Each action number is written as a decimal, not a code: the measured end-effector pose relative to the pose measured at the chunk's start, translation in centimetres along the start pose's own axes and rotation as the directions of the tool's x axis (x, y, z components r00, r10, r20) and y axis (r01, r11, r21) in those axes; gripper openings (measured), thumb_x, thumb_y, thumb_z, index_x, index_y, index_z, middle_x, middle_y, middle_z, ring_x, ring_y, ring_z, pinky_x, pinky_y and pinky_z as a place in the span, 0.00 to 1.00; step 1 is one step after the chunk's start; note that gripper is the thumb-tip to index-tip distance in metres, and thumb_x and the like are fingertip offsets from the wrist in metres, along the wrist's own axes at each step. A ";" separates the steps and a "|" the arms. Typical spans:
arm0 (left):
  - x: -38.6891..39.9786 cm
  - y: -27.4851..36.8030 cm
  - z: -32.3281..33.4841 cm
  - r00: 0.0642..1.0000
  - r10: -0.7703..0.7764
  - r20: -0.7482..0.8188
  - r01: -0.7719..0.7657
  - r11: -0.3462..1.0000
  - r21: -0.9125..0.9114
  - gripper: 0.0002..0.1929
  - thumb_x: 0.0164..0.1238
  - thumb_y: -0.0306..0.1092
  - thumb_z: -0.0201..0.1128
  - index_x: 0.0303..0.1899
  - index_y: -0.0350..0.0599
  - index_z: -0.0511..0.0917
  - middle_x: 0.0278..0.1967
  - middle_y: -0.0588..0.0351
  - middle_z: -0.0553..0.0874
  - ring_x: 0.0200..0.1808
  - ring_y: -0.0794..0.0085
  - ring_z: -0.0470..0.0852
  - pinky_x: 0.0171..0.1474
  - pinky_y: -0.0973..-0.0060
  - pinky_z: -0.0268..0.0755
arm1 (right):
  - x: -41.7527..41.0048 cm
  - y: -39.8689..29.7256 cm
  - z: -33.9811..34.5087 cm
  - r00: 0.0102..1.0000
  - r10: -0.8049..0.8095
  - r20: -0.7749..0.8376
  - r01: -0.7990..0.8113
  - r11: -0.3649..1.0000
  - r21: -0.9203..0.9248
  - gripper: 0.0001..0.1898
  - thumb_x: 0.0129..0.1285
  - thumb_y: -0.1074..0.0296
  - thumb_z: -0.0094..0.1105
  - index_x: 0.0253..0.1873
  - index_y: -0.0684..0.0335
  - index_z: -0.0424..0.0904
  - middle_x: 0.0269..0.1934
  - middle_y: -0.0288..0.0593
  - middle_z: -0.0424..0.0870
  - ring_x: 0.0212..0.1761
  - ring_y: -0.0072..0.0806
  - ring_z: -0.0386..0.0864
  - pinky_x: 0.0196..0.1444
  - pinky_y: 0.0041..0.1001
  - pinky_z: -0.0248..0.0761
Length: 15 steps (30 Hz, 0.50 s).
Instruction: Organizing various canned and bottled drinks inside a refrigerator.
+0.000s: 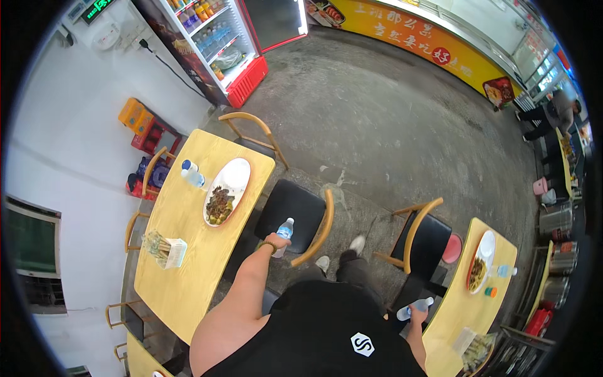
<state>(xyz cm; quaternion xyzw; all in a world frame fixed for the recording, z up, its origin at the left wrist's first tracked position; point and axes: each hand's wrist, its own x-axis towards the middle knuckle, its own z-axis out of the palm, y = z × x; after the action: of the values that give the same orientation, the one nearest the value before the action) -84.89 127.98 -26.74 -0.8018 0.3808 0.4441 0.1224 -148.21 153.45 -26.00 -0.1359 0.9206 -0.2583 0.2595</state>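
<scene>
My left hand (pixel 279 241) grips a clear plastic water bottle (pixel 285 229) with a blue label, held over the black seat of a wooden chair (pixel 294 212). Low on the right, my right hand (pixel 417 315) is closed around a second plastic bottle (pixel 408 311), beside the edge of the right wooden table (pixel 447 311). On the left wooden table (pixel 207 264) are an oval plate (pixel 238 172) with leftover dark food and another water bottle (pixel 192 174). A white basket (pixel 176 253) there holds wrapped chopsticks.
An oval plate of food (pixel 478 273), a bottle (pixel 504 271) and a small orange-and-green container (pixel 490 292) are on the right table. A chair (pixel 424 240) stands beside it. Ahead is an open drinks fridge (pixel 247 82). A person (pixel 553 113) bends at the far right.
</scene>
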 end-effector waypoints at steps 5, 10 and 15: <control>4.7 5.6 1.1 0.997 -0.018 0.075 0.016 1.000 0.020 0.39 0.42 0.55 0.75 0.56 0.39 0.81 0.57 0.43 0.83 0.56 0.54 0.84 0.59 0.63 0.77 | 8.8 -9.6 1.4 0.994 -0.089 0.068 0.095 0.992 -0.087 0.36 0.36 0.71 0.78 0.56 0.68 0.77 0.48 0.50 0.84 0.52 0.42 0.82 0.56 0.39 0.75; 5.9 9.7 4.6 0.939 0.000 0.345 -0.023 0.998 0.063 0.40 0.45 0.61 0.72 0.56 0.37 0.81 0.53 0.44 0.85 0.53 0.60 0.86 0.55 0.63 0.78 | 18.4 -22.3 3.9 0.931 -0.220 0.292 0.272 0.950 -0.151 0.35 0.40 0.69 0.77 0.58 0.69 0.76 0.47 0.49 0.84 0.53 0.42 0.81 0.58 0.38 0.72; 5.1 16.0 3.7 0.934 -0.151 0.323 0.200 0.972 -0.124 0.41 0.45 0.60 0.72 0.57 0.37 0.81 0.54 0.43 0.85 0.54 0.59 0.85 0.56 0.63 0.78 | 25.7 -35.7 10.3 0.896 -0.297 0.330 0.356 0.925 -0.133 0.30 0.44 0.73 0.74 0.56 0.66 0.76 0.49 0.48 0.84 0.53 0.40 0.82 0.57 0.39 0.73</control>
<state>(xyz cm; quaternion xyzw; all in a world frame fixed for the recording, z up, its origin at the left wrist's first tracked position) -97.09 116.49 -30.70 -0.7595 0.2476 0.5805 0.1577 -159.78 109.79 -24.52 -0.3513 0.8537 -0.1854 0.3367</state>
